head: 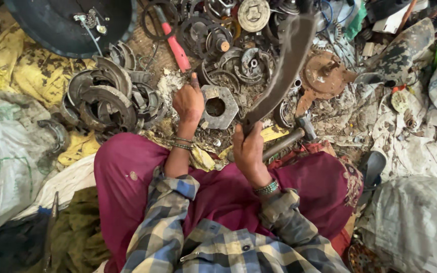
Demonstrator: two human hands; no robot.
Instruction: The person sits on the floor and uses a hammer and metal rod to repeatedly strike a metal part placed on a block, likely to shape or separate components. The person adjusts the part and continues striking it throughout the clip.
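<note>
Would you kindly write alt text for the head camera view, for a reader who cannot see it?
Seen from above, a seated person's right hand grips a long curved metal blade raised over a heap of scrap, while the left hand rests beside a hexagonal metal block with a round hole. Curved brake shoes, gears and a red-handled tool lie around.

left hand (pixel 188 102) — fingers extended, reaching down | right hand (pixel 247 150) — fist clenched, raised

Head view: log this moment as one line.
right hand: grips curved blade, raised | left hand: on hexagonal metal block | brake shoes left
</note>
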